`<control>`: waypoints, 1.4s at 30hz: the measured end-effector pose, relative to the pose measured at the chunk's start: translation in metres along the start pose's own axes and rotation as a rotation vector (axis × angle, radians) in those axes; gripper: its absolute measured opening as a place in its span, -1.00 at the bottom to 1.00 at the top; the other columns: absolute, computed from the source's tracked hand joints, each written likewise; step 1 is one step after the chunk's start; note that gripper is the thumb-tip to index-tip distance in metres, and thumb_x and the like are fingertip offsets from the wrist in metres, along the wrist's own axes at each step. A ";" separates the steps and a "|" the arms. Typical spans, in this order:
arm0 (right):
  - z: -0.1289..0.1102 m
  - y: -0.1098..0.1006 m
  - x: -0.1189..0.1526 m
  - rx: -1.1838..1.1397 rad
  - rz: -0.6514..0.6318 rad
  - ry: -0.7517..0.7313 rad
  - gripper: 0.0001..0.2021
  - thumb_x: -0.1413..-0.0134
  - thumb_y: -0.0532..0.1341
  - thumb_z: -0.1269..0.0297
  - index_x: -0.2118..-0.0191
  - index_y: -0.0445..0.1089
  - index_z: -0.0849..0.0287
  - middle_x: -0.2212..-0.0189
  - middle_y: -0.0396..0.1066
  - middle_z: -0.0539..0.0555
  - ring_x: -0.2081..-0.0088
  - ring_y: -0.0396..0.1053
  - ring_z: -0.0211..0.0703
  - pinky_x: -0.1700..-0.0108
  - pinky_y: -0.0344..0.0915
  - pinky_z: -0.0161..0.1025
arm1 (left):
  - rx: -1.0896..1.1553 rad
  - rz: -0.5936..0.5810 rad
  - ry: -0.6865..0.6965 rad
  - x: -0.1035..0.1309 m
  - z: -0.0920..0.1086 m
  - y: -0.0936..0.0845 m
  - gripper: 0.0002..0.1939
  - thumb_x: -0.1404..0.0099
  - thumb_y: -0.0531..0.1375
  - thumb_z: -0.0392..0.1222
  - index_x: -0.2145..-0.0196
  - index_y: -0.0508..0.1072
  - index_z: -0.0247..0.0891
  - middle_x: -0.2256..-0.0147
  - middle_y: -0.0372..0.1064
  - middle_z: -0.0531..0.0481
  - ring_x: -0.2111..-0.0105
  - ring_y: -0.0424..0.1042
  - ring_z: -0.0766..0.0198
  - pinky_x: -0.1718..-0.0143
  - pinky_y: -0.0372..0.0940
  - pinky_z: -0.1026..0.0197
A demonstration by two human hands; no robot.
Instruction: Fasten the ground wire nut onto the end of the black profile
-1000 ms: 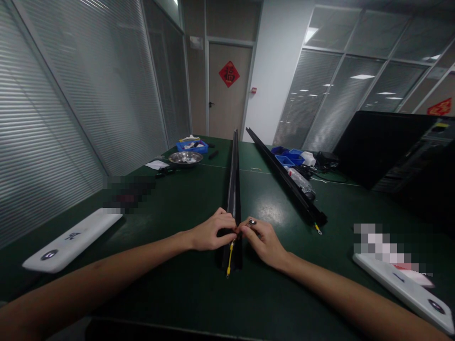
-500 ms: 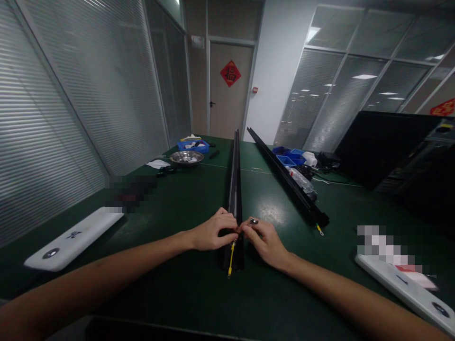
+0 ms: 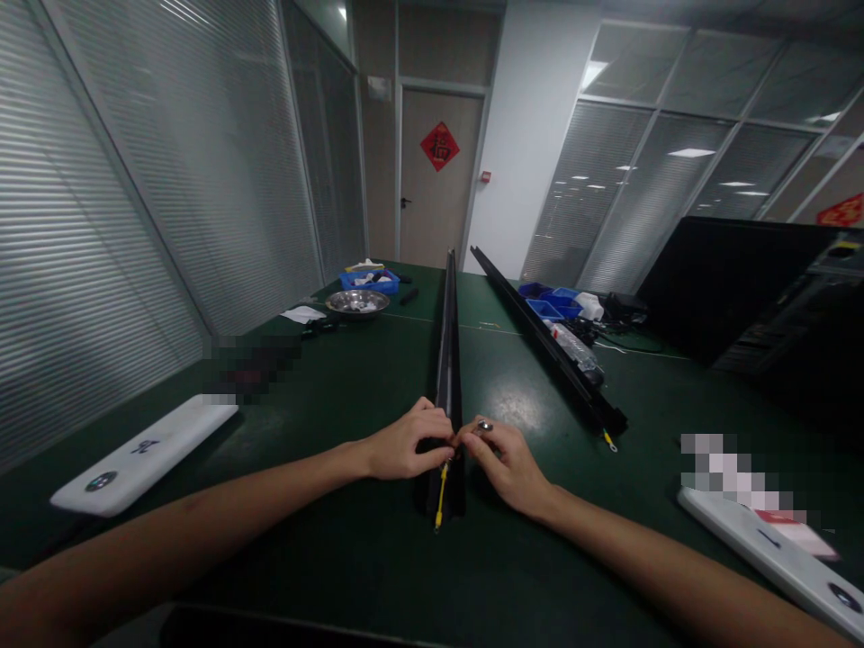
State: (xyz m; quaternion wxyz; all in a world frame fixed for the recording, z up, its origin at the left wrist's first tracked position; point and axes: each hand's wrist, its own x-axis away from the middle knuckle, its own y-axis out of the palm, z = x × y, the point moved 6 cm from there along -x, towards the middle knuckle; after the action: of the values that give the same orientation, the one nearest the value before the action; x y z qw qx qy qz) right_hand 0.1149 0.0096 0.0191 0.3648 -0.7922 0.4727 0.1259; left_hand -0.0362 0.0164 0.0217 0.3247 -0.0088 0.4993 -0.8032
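A long black channel rail (image 3: 446, 360) lies lengthwise on the table, its near end below my hands. My left hand (image 3: 413, 441) rests over the rail from the left, thumb and fingers closed around something I cannot make out. From the right, my right hand (image 3: 503, 463) pinches at the same spot, its fingertips meeting those of the left; what lies between them is hidden. A small round shiny metal piece (image 3: 484, 426) shows on a finger of the right hand, perhaps a ring. Just below the fingertips a short yellow wire (image 3: 442, 499) with a ring terminal comes out along the rail.
A second black rail (image 3: 546, 335) lies slanted at right, with its own yellow wire (image 3: 609, 440). Blue bins (image 3: 545, 310) stand behind it. Farther left are a metal bowl (image 3: 357, 303) and a blue basket (image 3: 370, 283). White numbered devices (image 3: 145, 454) lie at both sides.
Both hands stay at the same place on the rail, with only slight finger movement. The whole view has shifted a little downward and to the right.
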 end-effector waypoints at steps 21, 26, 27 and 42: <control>-0.001 0.000 -0.001 0.006 0.003 0.007 -0.71 -0.48 0.10 0.24 0.19 0.54 0.18 0.35 0.45 0.05 0.33 0.42 -0.18 0.22 0.32 -0.25 | 0.020 -0.009 -0.016 -0.002 0.002 -0.001 -0.78 -0.51 0.09 -0.11 0.19 0.49 -0.23 0.26 0.47 -0.01 0.17 0.37 0.17 -0.02 0.06 0.09; -0.003 0.000 -0.002 -0.006 -0.008 -0.010 -0.67 -0.49 0.07 0.19 0.18 0.55 0.17 0.33 0.49 0.09 0.31 0.44 -0.13 0.20 0.35 -0.22 | 0.016 -0.003 -0.004 -0.001 0.003 -0.002 -0.80 -0.48 0.12 -0.11 0.24 0.47 -0.24 0.27 0.45 -0.01 0.17 0.37 0.16 -0.01 0.06 0.09; -0.003 0.000 -0.002 -0.008 -0.012 -0.013 -0.66 -0.50 0.06 0.18 0.18 0.55 0.17 0.34 0.48 0.09 0.31 0.44 -0.13 0.21 0.36 -0.22 | 0.014 -0.001 -0.003 -0.001 0.003 -0.002 -0.80 -0.48 0.12 -0.11 0.24 0.46 -0.24 0.27 0.46 -0.01 0.17 0.37 0.17 -0.02 0.06 0.09; -0.004 0.000 -0.002 0.023 -0.008 -0.015 -0.68 -0.49 0.08 0.20 0.22 0.53 0.18 0.37 0.44 0.06 0.34 0.42 -0.16 0.23 0.32 -0.24 | 0.006 -0.005 -0.002 -0.001 0.002 0.000 -0.78 -0.50 0.11 -0.11 0.22 0.49 -0.24 0.26 0.48 -0.02 0.17 0.37 0.16 -0.03 0.06 0.07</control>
State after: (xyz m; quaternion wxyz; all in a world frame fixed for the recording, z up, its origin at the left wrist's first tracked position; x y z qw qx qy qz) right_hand 0.1132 0.0079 0.0224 0.3779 -0.7890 0.4681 0.1251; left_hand -0.0351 0.0156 0.0231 0.3232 -0.0101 0.4967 -0.8055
